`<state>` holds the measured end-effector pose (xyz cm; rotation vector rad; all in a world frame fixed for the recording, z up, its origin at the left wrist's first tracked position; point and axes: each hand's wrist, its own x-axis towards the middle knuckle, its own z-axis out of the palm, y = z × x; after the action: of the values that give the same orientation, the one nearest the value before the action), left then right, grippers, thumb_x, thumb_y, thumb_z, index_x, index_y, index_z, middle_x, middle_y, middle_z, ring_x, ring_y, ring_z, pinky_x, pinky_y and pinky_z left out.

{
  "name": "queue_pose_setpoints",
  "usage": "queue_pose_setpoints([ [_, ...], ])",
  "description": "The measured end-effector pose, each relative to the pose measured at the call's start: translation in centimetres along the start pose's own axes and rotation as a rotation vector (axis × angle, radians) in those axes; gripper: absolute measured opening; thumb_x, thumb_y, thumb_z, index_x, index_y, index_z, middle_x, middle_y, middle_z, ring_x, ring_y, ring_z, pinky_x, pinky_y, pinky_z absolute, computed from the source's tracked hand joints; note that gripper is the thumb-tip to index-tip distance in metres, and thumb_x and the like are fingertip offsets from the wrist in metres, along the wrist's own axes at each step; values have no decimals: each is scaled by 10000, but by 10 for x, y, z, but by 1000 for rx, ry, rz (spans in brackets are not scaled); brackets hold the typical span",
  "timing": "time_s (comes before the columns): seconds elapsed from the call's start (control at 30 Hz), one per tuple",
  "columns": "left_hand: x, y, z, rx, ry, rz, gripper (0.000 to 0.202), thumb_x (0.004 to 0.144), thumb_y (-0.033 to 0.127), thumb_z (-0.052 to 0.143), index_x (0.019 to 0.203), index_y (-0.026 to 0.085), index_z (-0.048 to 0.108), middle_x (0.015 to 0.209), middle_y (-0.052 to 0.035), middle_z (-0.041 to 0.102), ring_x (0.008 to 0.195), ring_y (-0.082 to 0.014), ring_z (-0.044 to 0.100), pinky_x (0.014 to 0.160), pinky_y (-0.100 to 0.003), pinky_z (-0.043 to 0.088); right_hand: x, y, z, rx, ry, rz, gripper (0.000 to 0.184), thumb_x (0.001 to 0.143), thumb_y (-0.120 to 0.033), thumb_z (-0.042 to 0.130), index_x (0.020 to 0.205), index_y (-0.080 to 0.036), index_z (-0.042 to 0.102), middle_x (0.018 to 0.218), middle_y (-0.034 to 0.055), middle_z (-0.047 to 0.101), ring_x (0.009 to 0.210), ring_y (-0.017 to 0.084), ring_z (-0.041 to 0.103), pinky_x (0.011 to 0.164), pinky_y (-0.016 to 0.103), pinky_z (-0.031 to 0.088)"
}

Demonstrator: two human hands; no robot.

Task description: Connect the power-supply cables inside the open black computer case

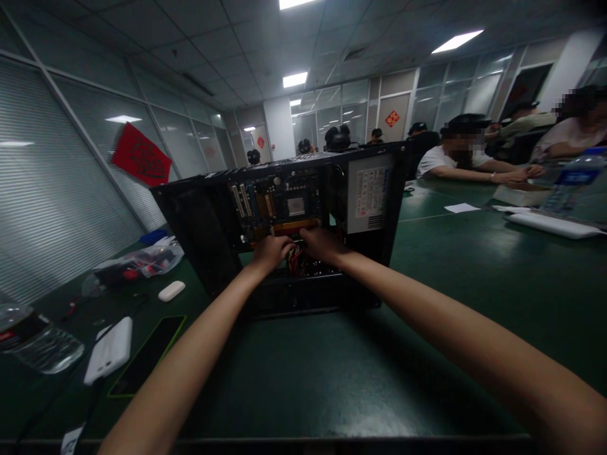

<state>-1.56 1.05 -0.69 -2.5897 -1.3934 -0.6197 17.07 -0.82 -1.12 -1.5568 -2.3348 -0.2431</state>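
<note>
Black case (pixel 294 296) stands back from the desk's (pixel 303 379) near edge; your left hand (pixel 271 253) and right hand (pixel 325 245) seem busy at cables (pixel 296 261); their grip I cannot tell; next move likely needs care.

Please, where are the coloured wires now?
In the head view's centre, coloured wires sit inside the black case, between the left hand and right hand.

Computer case (pixel 294 298): on table (pixel 294 373)
Motherboard (pixel 281 197): inside case, left of power supply (pixel 370 199)
Phone (pixel 148 359): before case, to its left
Power bank (pixel 110 349): between phone and bottle (pixel 50 344)
</note>
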Motion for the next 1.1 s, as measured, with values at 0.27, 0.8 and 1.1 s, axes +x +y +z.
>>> queue_pose_setpoints([
  [0.27,2,-4,3,-15,7,2,226,968,314,582,1050,204,761,988,-85,775,919,-215,718,777,-271,496,2,2,1,11,-14,17,217,959,-206,490,1145,-153,588,1133,164,702,1034,248,679,784,286,455],
  [0.8,-1,1,-1,89,-25,11,285,988,349,529,1099,218,757,986,-100,774,884,-258,730,726,-304,502,-11,4,-8,94,-18,195,256,935,-228,496,1065,-159,705,1058,134,742,1002,252,682,789,296,463],
  [1.1,-1,4,-3,106,-47,5,285,992,346,521,1099,221,754,1013,-95,769,932,-244,721,762,-297,499,-9,6,-3,85,-85,141,302,932,-264,499,1027,-157,766,1065,124,757,978,232,692,776,270,479],
])
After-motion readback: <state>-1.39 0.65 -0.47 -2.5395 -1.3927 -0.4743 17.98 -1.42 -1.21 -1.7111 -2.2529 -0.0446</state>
